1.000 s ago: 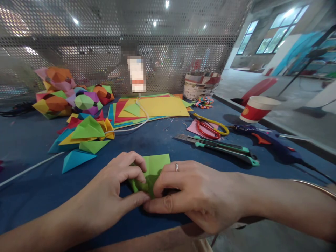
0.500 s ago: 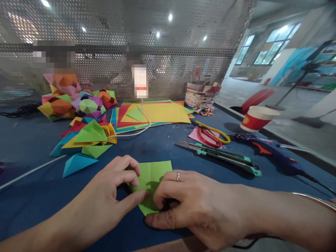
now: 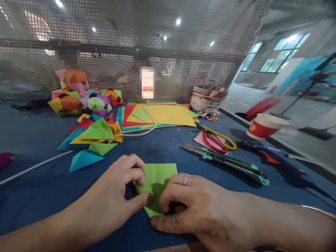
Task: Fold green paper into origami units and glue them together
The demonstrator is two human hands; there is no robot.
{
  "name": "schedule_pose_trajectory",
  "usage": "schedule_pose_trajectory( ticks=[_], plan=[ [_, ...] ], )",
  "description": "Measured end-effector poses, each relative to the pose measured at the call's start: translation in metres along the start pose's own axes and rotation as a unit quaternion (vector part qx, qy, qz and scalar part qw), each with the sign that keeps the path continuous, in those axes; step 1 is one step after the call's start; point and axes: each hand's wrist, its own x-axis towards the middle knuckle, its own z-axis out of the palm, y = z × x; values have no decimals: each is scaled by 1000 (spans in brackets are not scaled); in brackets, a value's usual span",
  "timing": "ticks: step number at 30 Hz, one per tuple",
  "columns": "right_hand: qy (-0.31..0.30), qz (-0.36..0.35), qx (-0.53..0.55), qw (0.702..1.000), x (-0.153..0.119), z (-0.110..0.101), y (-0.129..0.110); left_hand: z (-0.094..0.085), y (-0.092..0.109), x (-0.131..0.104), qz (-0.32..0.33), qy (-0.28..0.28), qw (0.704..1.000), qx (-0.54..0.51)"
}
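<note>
A creased sheet of green paper [image 3: 160, 172] lies on the blue table between my hands. My left hand [image 3: 119, 192] has its curled fingers and thumb on the paper's left side, gripping it. Across the right and lower part rests my right hand [image 3: 195, 206], a ring on one finger. Its fingers are bent under, and its thumb presses by the bottom corner of the paper. The lower right of the sheet is hidden behind the right hand's fingers.
Folded paper pieces [image 3: 98, 131] and coloured paper balls [image 3: 96, 104] lie left. Paper sheets [image 3: 173, 114] and a basket [image 3: 207, 99] are behind. To the right are scissors [image 3: 232, 141], a utility knife [image 3: 233, 162], a glue gun [image 3: 286, 166] and a paper cup [image 3: 265, 126].
The whole view has shifted slightly, so everything appears a little further right. Both hands keep nearly the same hold on the green paper.
</note>
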Motion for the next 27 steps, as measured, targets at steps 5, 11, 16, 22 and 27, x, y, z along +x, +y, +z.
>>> schedule_pose_trajectory(
  ticks=[5, 11, 16, 22, 27],
  plan=[
    [-12, 6, 1, 1000, 0, 0, 0, 4, -3, -1, 20, 10, 1000, 2],
    [-12, -1, -1, 1000, 0, 0, 1, 6, -5, -1, 33, 11, 999, -3],
    [-8, 0, 3, 1000, 1, 0, 1, 4, -8, 0, 17, 13, 1000, 3],
    [-7, 8, 2, 1000, 1, 1, -1, 0, -11, 3, -30, 17, 999, 26],
    [-15, 10, 0, 1000, -1, 1, 0, -5, -15, 2, -34, 12, 999, 35]
  ],
)
